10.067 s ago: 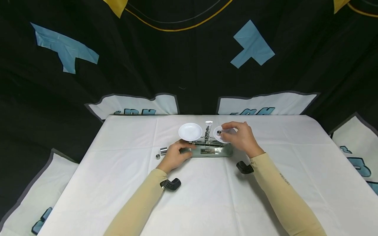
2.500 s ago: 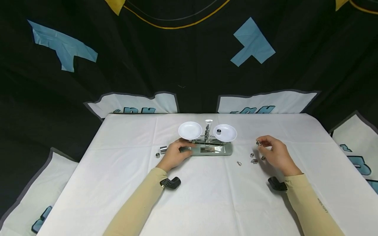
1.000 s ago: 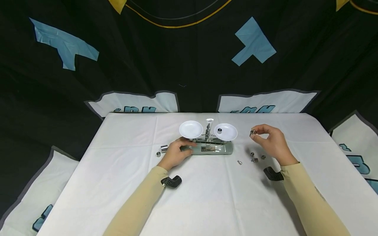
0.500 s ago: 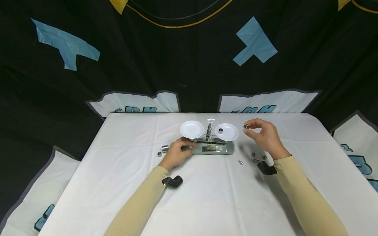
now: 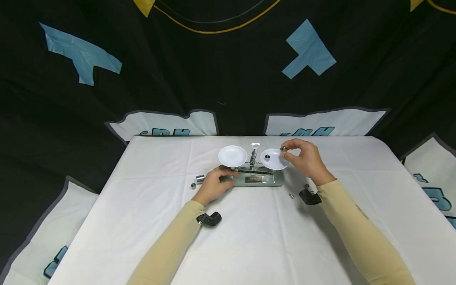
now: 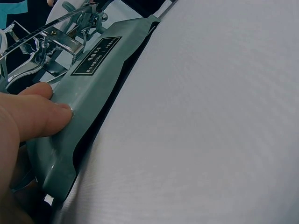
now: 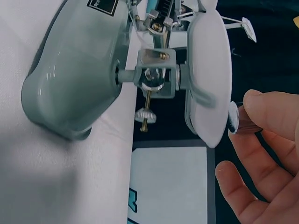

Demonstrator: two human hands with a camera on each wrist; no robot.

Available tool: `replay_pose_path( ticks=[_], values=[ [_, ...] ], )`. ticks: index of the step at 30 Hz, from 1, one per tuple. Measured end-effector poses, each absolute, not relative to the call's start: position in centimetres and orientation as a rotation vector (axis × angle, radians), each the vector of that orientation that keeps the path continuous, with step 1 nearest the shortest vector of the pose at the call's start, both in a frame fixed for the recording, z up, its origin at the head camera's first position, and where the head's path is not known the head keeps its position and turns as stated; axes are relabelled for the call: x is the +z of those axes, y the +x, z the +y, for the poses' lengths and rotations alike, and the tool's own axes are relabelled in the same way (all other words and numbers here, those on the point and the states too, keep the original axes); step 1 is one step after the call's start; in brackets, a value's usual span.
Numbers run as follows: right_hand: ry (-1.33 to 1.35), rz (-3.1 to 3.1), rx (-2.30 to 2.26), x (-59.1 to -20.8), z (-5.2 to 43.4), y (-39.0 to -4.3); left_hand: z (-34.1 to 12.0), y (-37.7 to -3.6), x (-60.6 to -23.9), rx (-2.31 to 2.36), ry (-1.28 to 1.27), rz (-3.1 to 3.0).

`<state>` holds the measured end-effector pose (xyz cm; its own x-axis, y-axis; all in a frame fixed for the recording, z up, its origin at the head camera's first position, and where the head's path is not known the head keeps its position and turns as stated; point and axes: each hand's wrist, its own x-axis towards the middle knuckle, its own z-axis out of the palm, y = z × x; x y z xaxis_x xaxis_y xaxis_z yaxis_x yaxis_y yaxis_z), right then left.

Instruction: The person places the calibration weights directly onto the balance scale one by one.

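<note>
My right hand (image 5: 304, 160) pinches a small silver cylindrical weight (image 5: 283, 149) over the rim of the right white pan (image 5: 272, 159) — lower it gently near centre, beside the weight already there — while my left hand (image 5: 213, 184) steadies the grey-green balance base (image 5: 261, 181).

The balance's base (image 7: 70, 70) is glossy grey-green painted metal, its beam fittings (image 7: 156, 70) bright polished steel (with a brass-coloured screw). The pans (image 5: 232, 155) look smooth white plastic; the small weight (image 7: 233, 122) is shiny metal, and the tablecloth (image 6: 210, 116) is matt white woven fabric.
</note>
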<state>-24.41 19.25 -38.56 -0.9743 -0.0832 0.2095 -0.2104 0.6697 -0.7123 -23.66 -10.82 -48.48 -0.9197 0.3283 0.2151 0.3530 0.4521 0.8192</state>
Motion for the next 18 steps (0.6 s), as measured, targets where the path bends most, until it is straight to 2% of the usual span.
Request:
replay_pose_path(
  ticks=[18],
  values=[
    [0.283, -2.808, 1.180, -39.2, 17.4, -25.4, -10.8, -23.7, -48.5, -1.498, -0.617, -2.662]
  ],
)
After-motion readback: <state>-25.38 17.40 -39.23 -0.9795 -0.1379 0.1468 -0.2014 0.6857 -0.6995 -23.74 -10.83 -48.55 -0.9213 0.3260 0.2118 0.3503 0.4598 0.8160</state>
